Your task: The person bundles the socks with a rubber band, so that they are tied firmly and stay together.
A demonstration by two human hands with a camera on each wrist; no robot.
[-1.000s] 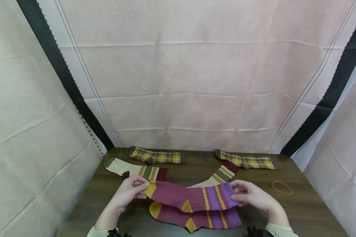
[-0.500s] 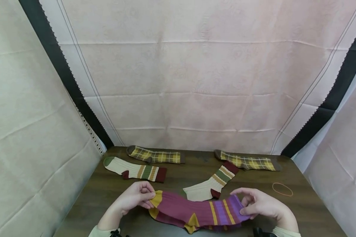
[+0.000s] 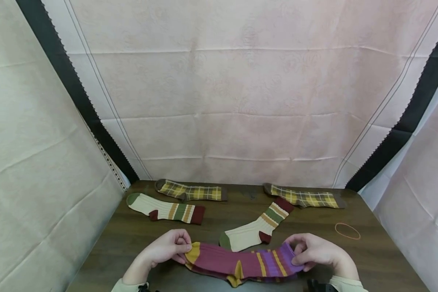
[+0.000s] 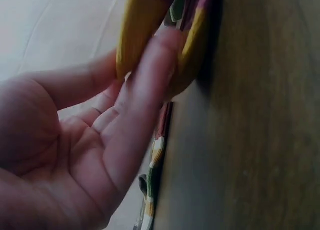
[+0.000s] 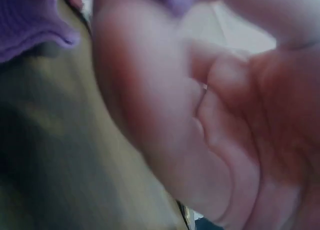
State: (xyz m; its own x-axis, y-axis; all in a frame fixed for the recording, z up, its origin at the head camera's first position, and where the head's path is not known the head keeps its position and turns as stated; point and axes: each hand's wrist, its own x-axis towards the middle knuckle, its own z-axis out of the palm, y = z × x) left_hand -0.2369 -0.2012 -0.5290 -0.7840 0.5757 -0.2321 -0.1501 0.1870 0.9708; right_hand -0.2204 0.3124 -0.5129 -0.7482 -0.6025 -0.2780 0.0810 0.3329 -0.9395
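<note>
Both hands hold a maroon-and-purple sock (image 3: 222, 258) with yellow toe, heel and stripes, stretched sideways at the table's near side. The left hand (image 3: 169, 248) pinches its yellow toe between thumb and fingers. At the purple cuff, the right hand (image 3: 315, 253) pinches the other end. A matching lower sock (image 3: 211, 274) lies beneath, mostly covered, with its lower edge and heel showing. In the left wrist view the upper sock's yellow toe (image 4: 135, 29) is in the fingers, and the lower sock's toe (image 4: 192, 54) is just beyond them.
Two cream socks with green and dark red ends, one at left (image 3: 164, 209) and one at centre (image 3: 250, 232), lie on the wooden table (image 3: 379, 259). Yellow plaid socks, left (image 3: 193, 192) and right (image 3: 306, 198), lie behind. A rubber band (image 3: 347, 231) is at right.
The upper sock has come down toward the person and slightly right, and now covers most of the lower one. The cream socks are uncovered. Both hands keep their pinch.
</note>
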